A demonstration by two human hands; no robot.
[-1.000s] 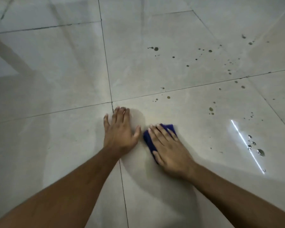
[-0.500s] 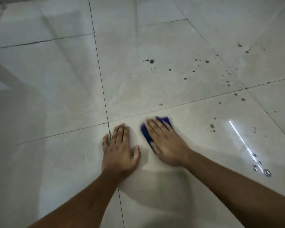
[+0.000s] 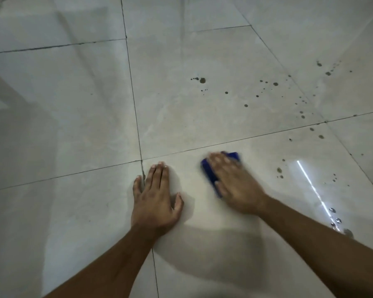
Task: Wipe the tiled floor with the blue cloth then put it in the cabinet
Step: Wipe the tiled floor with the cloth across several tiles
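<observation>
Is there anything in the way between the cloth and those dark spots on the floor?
Nothing visible. The right hand presses the cloth flat on the floor, and only bare tile lies between it and the nearest spots to its right.

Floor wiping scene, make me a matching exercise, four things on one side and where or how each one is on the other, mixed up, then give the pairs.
Things:
1. left hand
2. right hand
3. blue cloth
4. dark droplets

States:
A. scattered on tiles beyond the hands
B. flat and bare on the tiled floor
C. blurred, pressing down on fabric
D. mostly covered by fingers

Pairs: 1-B, 2-C, 3-D, 4-A
</observation>
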